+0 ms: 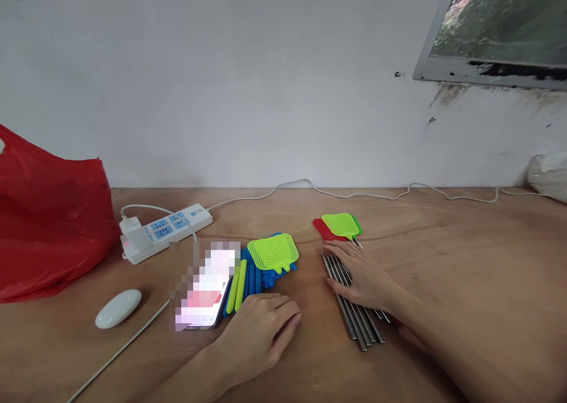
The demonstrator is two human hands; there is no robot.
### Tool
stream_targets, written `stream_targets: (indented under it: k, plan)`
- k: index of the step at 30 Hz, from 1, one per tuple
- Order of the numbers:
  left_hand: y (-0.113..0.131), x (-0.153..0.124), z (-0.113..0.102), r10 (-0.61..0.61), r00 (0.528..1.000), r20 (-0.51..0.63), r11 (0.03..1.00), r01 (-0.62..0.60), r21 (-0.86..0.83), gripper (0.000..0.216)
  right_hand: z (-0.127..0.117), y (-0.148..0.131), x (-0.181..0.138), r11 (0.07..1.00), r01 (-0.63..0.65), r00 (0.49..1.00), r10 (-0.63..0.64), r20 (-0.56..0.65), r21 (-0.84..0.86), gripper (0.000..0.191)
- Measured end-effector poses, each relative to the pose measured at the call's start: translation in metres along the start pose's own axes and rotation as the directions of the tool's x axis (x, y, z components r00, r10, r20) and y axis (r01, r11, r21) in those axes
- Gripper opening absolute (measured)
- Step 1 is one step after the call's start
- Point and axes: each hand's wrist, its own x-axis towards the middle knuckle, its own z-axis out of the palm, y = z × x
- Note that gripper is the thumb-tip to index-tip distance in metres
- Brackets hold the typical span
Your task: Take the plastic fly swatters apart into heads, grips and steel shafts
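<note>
R hand [361, 276] lies flat, fingers straight, atop the rods [354, 323] mid-table [465, 261], w/ red & green swatter heads [340, 224] at their far end. L hand [261, 326] rests loosely curled, gripping nothing, just beside the swatter pile [272, 252] & phone [208, 293]. Risk: round rods prob. roll or fan apart under a flat palm; L hand could nudge the phone.

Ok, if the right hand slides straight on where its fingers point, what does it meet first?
Probably the yellow-green swatter head on the blue stack; the right hand lies flat on the metal rods, fingers aimed left.
</note>
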Motion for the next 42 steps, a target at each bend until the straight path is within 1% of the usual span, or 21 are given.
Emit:
stream_targets:
  k: [3, 7, 14, 21, 27, 31, 34, 37, 40, 42]
  plan:
    - [0.000, 0.000, 0.001, 0.017, 1.000, 0.008, 1.000, -0.017, -0.002, 0.030, 0.000, 0.001, 0.001, 1.000, 0.018, 1.000, -0.018, 0.017, 0.022, 0.055]
    - [-0.002, 0.000, 0.003, 0.022, 1.000, 0.013, 1.000, -0.022, -0.007, 0.029, -0.001, 0.001, 0.001, 0.999, 0.032, 0.999, -0.032, 0.016, 0.023, 0.052]
    - [0.000, 0.001, 0.001, -0.003, 0.999, 0.045, 1.000, 0.004, -0.016, 0.028, -0.002, -0.001, 0.003, 1.000, 0.006, 1.000, -0.006, -0.006, 0.019, 0.045]
    - [-0.001, 0.000, 0.002, -0.013, 0.997, 0.076, 1.000, 0.014, -0.022, 0.025, 0.001, 0.000, 0.002, 0.999, 0.021, 1.000, -0.022, 0.020, 0.028, 0.052]
    - [-0.002, -0.001, 0.003, -0.019, 0.996, 0.092, 0.999, 0.021, -0.025, 0.023, -0.003, 0.000, 0.000, 0.998, 0.027, 0.998, -0.031, 0.057, 0.057, 0.055]
    - [-0.002, -0.001, 0.003, -0.020, 0.996, 0.090, 0.999, 0.022, -0.023, 0.023, -0.006, 0.001, 0.000, 0.998, 0.025, 0.999, -0.027, 0.022, 0.063, 0.051]
    - [-0.001, -0.001, 0.002, -0.024, 0.996, 0.088, 0.999, 0.027, -0.025, 0.023, -0.004, 0.003, 0.001, 0.999, 0.021, 0.999, -0.020, -0.034, 0.048, 0.042]
    - [0.000, -0.001, 0.001, -0.034, 0.995, 0.090, 0.999, 0.037, -0.031, 0.023, -0.001, 0.008, 0.002, 0.999, -0.042, 0.992, 0.042, -0.119, 0.002, 0.032]
    - [0.000, 0.000, 0.000, -0.034, 0.995, 0.092, 0.999, 0.037, -0.029, 0.023, -0.001, 0.015, 0.002, 0.980, -0.183, 0.966, 0.164, -0.200, -0.081, 0.025]
    - [0.000, 0.000, 0.000, -0.028, 0.995, 0.092, 0.999, 0.031, -0.028, 0.024, -0.002, 0.017, 0.001, 0.950, -0.283, 0.942, 0.251, -0.223, -0.129, 0.021]
